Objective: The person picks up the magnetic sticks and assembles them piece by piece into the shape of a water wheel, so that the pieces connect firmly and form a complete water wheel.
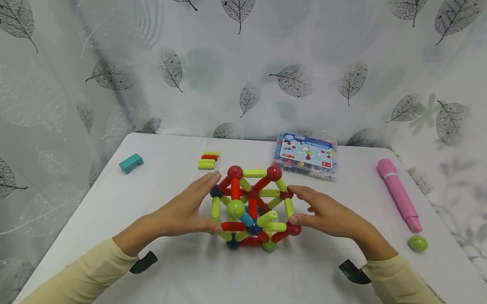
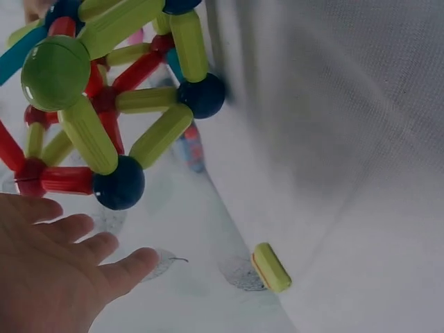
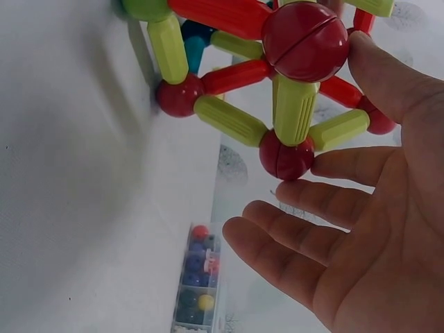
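Note:
A cage-like construction of coloured rods and balls sits between both hands at the middle of the white table. Fingers of the left hand reach its blue ball at the upper left, and the thumb overlaps a green ball lower down. From the left wrist, several spread fingers show below the rods. The right hand spans the other side: its thumb touches a large red ball, its index fingertip a smaller red ball. One lime rod juts out at the front with a free end.
Behind stands a clear box of toy parts with a printed label. Several short lime and red rods lie left of it, a teal block farther left. A pink marker-shaped piece and a green ball are at right.

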`<action>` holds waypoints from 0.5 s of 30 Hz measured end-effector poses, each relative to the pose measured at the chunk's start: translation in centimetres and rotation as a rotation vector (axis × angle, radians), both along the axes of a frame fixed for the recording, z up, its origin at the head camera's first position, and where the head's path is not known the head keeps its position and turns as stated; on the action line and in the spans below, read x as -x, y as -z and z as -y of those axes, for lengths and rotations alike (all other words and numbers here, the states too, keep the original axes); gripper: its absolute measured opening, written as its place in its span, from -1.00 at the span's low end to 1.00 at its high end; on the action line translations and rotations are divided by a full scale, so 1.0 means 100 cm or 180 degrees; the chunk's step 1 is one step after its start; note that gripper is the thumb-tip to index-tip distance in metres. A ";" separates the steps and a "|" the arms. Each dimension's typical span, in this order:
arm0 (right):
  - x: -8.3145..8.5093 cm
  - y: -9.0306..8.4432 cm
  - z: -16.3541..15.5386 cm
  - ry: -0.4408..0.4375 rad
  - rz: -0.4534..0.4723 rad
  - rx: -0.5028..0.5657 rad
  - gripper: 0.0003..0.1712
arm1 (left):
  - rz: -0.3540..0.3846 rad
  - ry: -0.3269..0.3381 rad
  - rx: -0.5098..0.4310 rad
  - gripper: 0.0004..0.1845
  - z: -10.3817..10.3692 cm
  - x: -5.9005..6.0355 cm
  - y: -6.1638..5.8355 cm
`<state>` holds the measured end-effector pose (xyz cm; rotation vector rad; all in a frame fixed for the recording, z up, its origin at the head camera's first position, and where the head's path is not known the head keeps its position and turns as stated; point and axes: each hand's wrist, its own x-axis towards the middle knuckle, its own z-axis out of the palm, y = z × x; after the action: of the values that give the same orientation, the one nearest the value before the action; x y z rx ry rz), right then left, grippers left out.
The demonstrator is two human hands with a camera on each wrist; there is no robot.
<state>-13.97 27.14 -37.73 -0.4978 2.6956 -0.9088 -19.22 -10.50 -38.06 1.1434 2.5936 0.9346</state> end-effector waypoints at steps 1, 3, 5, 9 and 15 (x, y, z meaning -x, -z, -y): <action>0.000 0.000 0.000 -0.0009 0.0000 0.0000 -0.01 | 0.0017 0.0003 0.0028 0.25 0.000 0.000 0.002; -0.001 -0.001 -0.001 -0.0016 0.0015 0.0002 -0.02 | 0.0029 0.0023 0.0050 0.25 0.000 0.001 0.005; -0.001 -0.001 -0.001 -0.0016 0.0034 0.0004 -0.03 | 0.0043 0.0033 0.0071 0.24 0.000 0.001 0.007; -0.003 -0.003 -0.002 -0.0011 0.0068 0.0009 -0.04 | 0.0112 0.0020 0.0128 0.21 0.000 0.001 0.010; -0.004 -0.004 -0.005 -0.0004 0.0091 0.0005 -0.04 | 0.0192 0.0010 0.0102 0.21 0.000 -0.001 0.013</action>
<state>-13.53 27.61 -37.30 -0.4830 2.6689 -0.9109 -19.11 -10.47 -39.33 1.0935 2.5489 0.9091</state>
